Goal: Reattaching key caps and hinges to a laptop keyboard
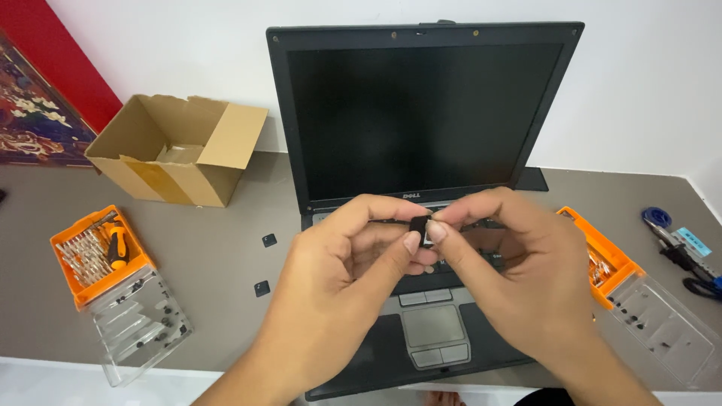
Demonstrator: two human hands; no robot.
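Both hands up over the laptop (421, 113) w/ dark screen. Left hand (338, 278) & right hand (504, 271) pinch a small black key cap (418, 224) between thumbs & fingertips, just above the keyboard.

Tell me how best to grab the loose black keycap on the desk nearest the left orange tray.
Pinch the keycap by two opposite edges, coming straight down from above. It lies flat on the desk with bare space all around, so its low sides seem the only grip.

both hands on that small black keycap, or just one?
Touching, both. The head view shows the left hand and right hand pinching the small black keycap between thumbs and fingertips, above the laptop keyboard.
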